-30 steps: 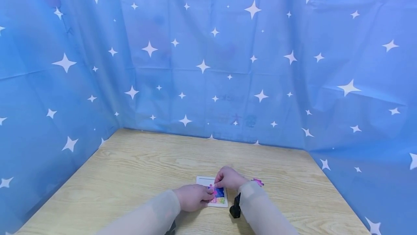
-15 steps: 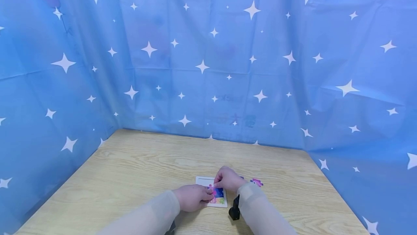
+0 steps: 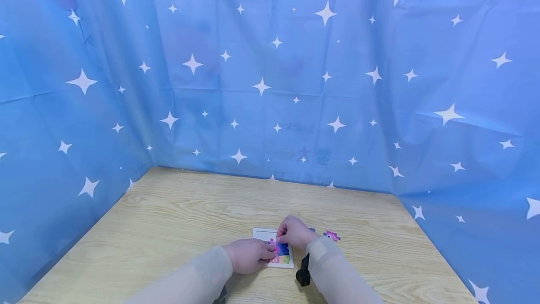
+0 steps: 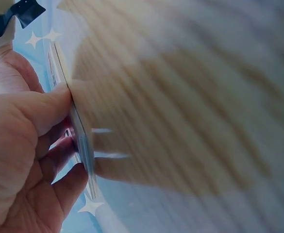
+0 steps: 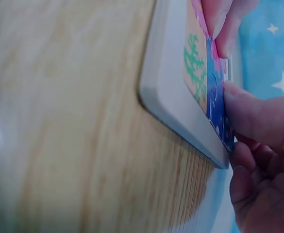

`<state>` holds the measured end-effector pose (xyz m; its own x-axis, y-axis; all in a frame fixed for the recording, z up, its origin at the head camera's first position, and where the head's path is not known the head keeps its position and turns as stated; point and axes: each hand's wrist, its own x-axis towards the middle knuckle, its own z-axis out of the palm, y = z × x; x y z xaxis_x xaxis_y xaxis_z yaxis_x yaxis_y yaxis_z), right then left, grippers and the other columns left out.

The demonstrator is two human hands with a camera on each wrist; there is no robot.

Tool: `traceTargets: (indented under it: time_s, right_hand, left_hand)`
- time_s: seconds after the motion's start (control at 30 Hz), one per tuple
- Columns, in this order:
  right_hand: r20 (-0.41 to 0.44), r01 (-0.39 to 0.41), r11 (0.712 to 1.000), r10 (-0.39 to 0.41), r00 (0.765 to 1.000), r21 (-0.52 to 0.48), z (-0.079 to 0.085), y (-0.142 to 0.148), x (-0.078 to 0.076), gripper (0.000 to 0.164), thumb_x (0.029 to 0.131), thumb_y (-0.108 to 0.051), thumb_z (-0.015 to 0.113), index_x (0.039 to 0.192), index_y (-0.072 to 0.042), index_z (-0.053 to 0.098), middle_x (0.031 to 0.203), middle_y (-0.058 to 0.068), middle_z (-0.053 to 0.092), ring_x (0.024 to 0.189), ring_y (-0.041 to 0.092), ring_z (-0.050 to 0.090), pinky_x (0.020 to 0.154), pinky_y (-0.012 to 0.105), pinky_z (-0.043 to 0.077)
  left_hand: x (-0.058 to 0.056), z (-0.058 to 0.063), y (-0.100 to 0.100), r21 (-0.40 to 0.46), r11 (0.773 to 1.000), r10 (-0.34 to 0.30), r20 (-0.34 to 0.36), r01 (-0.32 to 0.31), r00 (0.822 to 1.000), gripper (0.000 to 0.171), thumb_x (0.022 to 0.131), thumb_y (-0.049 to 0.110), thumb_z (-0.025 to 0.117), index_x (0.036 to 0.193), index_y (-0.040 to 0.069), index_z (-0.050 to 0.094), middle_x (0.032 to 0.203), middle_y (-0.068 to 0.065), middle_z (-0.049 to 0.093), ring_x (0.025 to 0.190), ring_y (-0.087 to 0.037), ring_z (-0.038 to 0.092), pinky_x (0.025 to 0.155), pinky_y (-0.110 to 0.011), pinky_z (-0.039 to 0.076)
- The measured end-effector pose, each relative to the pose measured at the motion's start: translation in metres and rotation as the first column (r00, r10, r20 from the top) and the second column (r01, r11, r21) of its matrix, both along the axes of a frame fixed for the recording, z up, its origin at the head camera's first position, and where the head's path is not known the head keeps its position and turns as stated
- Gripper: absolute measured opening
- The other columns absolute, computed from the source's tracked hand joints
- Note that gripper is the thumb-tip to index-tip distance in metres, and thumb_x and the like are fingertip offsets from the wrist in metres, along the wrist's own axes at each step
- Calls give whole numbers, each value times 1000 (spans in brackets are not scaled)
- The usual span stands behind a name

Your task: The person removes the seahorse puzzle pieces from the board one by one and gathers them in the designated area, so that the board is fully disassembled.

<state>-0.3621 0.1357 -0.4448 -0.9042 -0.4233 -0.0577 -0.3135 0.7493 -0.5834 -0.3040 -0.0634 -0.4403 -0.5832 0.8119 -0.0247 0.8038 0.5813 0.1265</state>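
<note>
A small jigsaw puzzle board (image 3: 288,265) with a white frame lies on the table. Pink, dark blue and green-yellow pieces fill part of it. From its left side my left hand (image 3: 249,255) holds the board, with fingertips over the pink pieces and thumb by its near edge. My right hand (image 3: 295,232) pinches a dark blue puzzle piece (image 5: 217,97) at the board's right side. In the right wrist view the thumb lies on this piece, and the other fingers curl beside the edge. My hands hide much of the puzzle.
Right of the board, a loose pink puzzle piece (image 3: 333,236) lies on the wooden table (image 3: 202,210). A dark bit, perhaps another piece, shows beside my right wrist. Blue curtains (image 3: 253,107) with white stars hang behind and along the sides.
Both hands stay almost still at the board. My right wrist has shifted very slightly, showing more of the loose pink piece.
</note>
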Motion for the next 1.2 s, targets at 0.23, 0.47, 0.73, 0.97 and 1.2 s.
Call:
traceTargets:
  time_s: [0.23,0.47,0.73,0.97,1.2]
  right_hand:
    - [-30,-26,999,26,999,32,0,0,0,16,86,-7,71,72,-13,64,84,0,49,78,16,46,71,32,42]
    - [-44,-26,999,28,999,38,-2,0,0,18,86,-7,71,72,-14,63,84,0,49,78,16,46,71,32,41]
    - [-48,-10,1000,11,999,24,-6,1,-1,18,86,-7,71,72,-15,64,82,-1,51,78,15,47,72,33,42]
    - [-61,1,1000,-1,998,6,-7,2,1,17,85,-8,72,73,-16,64,84,-2,52,80,15,48,74,35,43]
    - [-37,12,1000,-13,999,-24,-7,2,2,11,85,-7,72,81,-14,65,90,-1,53,84,17,50,77,37,45]
  left_hand:
    - [0,0,0,1,1000,6,10,-6,1000,37,96,23,59,132,15,60,139,3,53,129,-12,47,104,-25,41]
    - [1,0,1,-1,1000,12,20,-12,1000,37,96,23,58,133,15,60,139,4,53,129,-12,46,104,-26,40]
    - [0,1,1,-3,1000,27,34,-27,999,37,96,23,58,133,15,60,139,4,52,129,-11,46,104,-26,40]
    - [1,1,1,-8,1000,28,27,-28,999,38,96,24,59,133,16,59,140,5,52,130,-12,46,105,-26,40]
    - [1,0,2,-8,999,31,10,-31,999,38,96,24,59,133,16,60,139,5,52,129,-12,47,104,-26,40]
